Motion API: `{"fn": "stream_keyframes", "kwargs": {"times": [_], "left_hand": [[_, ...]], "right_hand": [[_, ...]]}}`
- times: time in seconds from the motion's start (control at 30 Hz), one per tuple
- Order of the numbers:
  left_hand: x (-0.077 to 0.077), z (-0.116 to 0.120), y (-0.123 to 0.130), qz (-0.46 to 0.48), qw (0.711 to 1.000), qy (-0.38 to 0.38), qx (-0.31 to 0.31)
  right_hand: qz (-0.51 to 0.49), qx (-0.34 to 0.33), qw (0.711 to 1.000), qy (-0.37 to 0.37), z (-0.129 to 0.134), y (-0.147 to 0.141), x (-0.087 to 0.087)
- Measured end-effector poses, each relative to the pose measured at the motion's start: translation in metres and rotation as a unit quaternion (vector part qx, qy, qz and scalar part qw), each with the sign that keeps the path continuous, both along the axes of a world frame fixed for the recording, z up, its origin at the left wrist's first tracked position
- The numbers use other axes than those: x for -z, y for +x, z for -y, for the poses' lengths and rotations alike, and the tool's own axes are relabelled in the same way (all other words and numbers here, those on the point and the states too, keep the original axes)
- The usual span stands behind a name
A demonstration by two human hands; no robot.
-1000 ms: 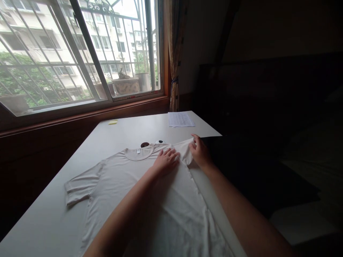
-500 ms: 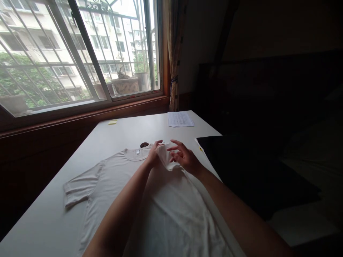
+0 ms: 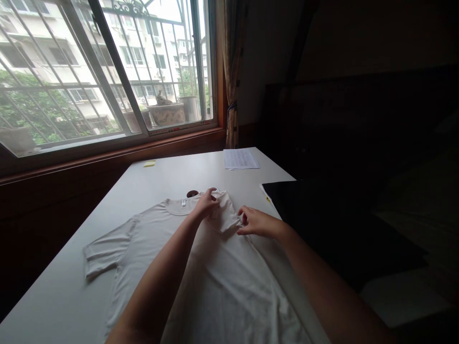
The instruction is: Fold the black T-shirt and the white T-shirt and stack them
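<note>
A white short-sleeved T-shirt [image 3: 150,248] lies spread on the white table [image 3: 68,272], its collar toward the window and its left sleeve flat. Near the right side of the collar, my left hand [image 3: 206,202] is closed on the shirt's shoulder fabric. My right hand [image 3: 257,221] pinches the edge of the bunched right sleeve, thumb and fingers together on the cloth. Between both hands the sleeve is folded inward and wrinkled. Just beyond the collar sits a small dark round object [image 3: 192,193], partly covered by the shirt.
Printed paper sheets [image 3: 241,158] lie at the table's far end. A yellow sticky note [image 3: 149,163] is near the far left corner. Black cloth [image 3: 322,229] overlaps the right edge. A barred window [image 3: 107,71] and a tied curtain [image 3: 233,81] stand behind the table.
My right hand has moved right and slightly down, from loosely spread fingers to a pinch on the sleeve. The sleeve fabric is now drawn out to the right. My left hand stays near the shoulder.
</note>
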State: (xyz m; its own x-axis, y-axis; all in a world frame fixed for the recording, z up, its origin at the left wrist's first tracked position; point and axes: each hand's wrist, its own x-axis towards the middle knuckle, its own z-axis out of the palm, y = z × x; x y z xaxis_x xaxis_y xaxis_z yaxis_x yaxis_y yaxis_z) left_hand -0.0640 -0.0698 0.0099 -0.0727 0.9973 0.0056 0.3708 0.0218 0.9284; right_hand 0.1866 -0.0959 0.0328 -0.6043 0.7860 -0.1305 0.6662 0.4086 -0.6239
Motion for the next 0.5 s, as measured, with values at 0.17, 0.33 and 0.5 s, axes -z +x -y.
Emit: {"fn": "stream_keyframes", "kwargs": {"times": [0.17, 0.33, 0.5], "left_hand": [[0.002, -0.003, 0.001, 0.001, 1.000, -0.013, -0.028], [0.000, -0.003, 0.000, -0.002, 0.999, -0.031, -0.037], [-0.012, -0.004, 0.005, -0.049, 0.998, -0.035, -0.013]], "right_hand": [[0.063, 0.036, 0.997, 0.022, 0.007, -0.011, -0.004], [0.124, 0.064, 0.990, 0.013, 0.003, 0.001, -0.010], [0.149, 0.049, 0.985, 0.075, 0.005, -0.003, -0.007]]}}
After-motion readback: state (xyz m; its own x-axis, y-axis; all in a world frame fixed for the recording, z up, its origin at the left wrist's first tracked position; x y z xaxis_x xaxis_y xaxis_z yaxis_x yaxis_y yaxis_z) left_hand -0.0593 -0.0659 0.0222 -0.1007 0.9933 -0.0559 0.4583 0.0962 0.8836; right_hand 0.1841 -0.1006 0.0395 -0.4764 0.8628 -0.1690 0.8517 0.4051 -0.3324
